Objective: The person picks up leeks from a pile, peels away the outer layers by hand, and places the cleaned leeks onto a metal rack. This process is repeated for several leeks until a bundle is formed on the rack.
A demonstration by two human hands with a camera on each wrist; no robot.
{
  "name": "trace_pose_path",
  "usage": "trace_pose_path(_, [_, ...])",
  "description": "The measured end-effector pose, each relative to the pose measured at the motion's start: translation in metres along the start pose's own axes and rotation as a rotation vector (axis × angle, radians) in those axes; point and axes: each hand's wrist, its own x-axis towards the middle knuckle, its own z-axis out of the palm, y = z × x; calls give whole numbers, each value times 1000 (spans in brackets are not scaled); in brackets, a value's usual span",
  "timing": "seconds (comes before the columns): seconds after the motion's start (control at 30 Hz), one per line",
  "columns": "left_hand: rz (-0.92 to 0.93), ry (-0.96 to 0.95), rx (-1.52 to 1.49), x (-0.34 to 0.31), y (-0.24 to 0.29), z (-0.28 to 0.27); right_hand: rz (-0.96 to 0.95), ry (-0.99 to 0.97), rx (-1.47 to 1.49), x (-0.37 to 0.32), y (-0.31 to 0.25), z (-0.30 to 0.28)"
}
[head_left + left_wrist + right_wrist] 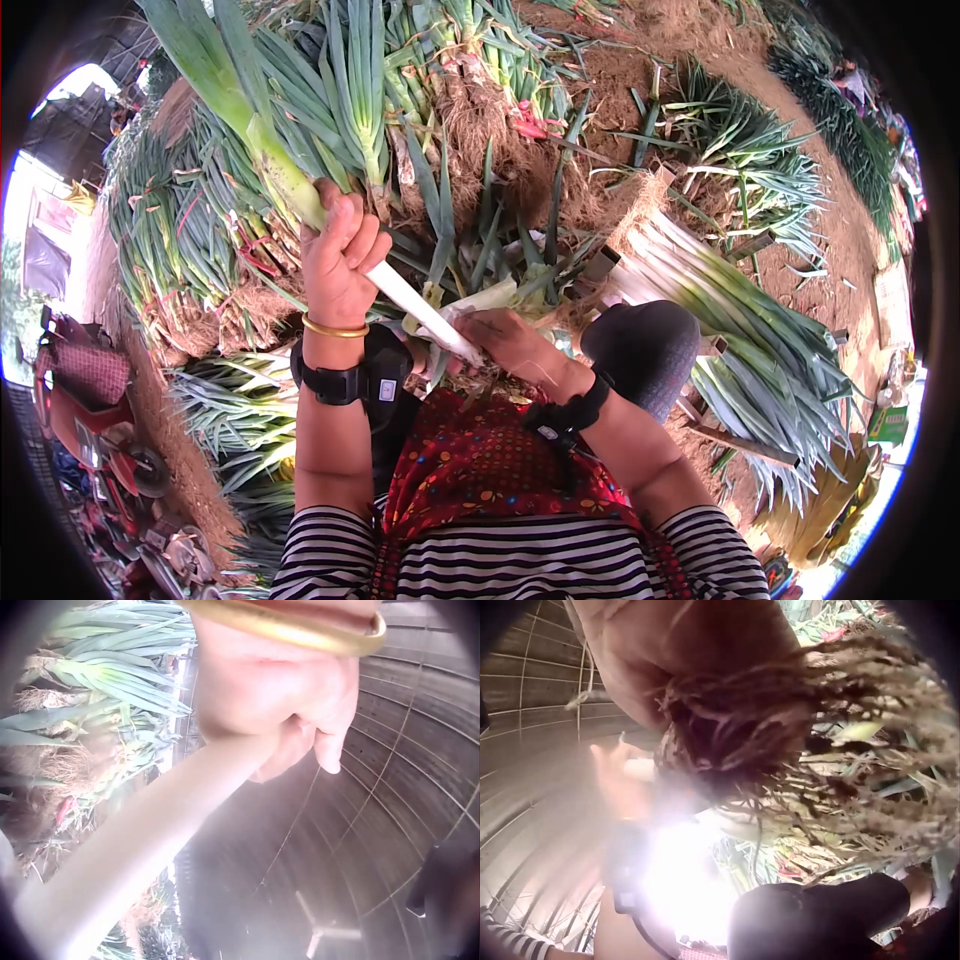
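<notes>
Your left hand [340, 262] is clenched around a leek [405, 297], fingers and thumb wrapped round the stalk where the pale green turns to white, with a gold bangle [335, 329] on the wrist just below. The leek is off the ground, held slantwise in front of your chest. Its green leaves rise toward the upper left of the head view and its white shaft runs down to the right into your right hand [515, 345]. That hand grasps the lower end of the shaft, fingers curled over it. In the right wrist view a thick tuft of brown roots [795, 720] hangs from under that palm. The left wrist view shows the white shaft passing out of your fist, close to the lens and blurred. Under both hands lies a red patterned cloth [480, 470] over your lap. On the earth floor [700, 40] beyond, a heap of untrimmed leeks [480, 60] lies ahead of you. A row of cleaned leeks [720, 310] lies near your right arm.
</notes>
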Motion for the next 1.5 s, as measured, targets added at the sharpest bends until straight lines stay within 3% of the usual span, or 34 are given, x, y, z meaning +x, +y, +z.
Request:
trace_pose_path(0.07, [-12, -186, -79, -4, -1, -2, 87, -65, 77, 2, -2, 0])
trace_pose_path(0.2, [-57, -334, -140, -7, 3, 1, 285, -244, 313, 8, 21, -7])
trace_pose_path(0.27, [-59, -456, -213, -2, 10, 1, 263, -224, 271, 1, 18, -6])
trace_pose_path(0.33, [-42, -475, -191, 4, 16, 0, 203, -302, 629, -11, 7, 0])
trace_pose_path(0.37, [-12, -462, -181, 7, 18, -1, 243, -200, 436, -19, -9, 5])
trace_pose_path(0.4, [16, -452, -173, 8, 20, -1, 243, -202, 435, -17, -7, 7])
trace_pose_path(0.47, [55, -375, -106, 10, 17, 15, -41, -103, 129, -11, 2, 10])
trace_pose_path(0.53, [127, 424, 217, 7, 5, 39, -107, -10, 86, -8, 4, 13])
trace_pose_path(0.6, [112, 445, 243, -2, -11, 11, -122, 281, -98, -4, 0, 13])
trace_pose_path(0.63, [121, 450, 217, -5, -12, 6, -34, 262, -45, -5, 2, 12])
trace_pose_path(0.8, [93, 476, 63, -8, -7, -9, -68, 189, 183, -10, 3, 18])
trace_pose_path(0.87, [91, 393, -44, -10, -4, -14, -5, 230, -85, -5, 12, 13])
trace_pose_path(0.93, [93, 353, -93, -11, 0, -17, 8, 168, -97, -4, 10, 7])
trace_pose_path(1.0, [57, 136, -307, -12, 3, -19, 22, 105, -107, -4, 6, 9])
trace_pose_path(1.03, [59, 139, -308, -11, 6, -18, 65, 93, 89, -6, 5, 12])
trace_pose_path(1.07, [49, 24, -401, -11, 10, -14, 109, 80, 286, -7, 5, 14])
trace_pose_path(1.1, [39, -90, -493, -10, 13, -13, 159, 130, 279, -6, 7, 15])
trace_pose_path(1.13, [46, -86, -493, -8, 15, -13, 163, 125, 276, -7, 11, 17])
trace_pose_path(1.2, [27, -263, -593, -4, 18, -14, 223, -58, 727, -11, 17, 20])
trace_pose_path(1.23, [14, -267, -601, -3, 18, -15, 128, -208, 769, -18, -8, 26])
trace_pose_path(1.4, [20, -366, -725, -2, 14, -7, 98, -317, 830, -19, 22, 20])
trace_pose_path(1.47, [-3, -402, -769, -2, 12, -1, 92, -536, 1003, -19, 20, 21])
trace_pose_path(1.5, [-9, -413, -796, -2, 11, 2, 368, -235, 1034, -28, 15, 27])
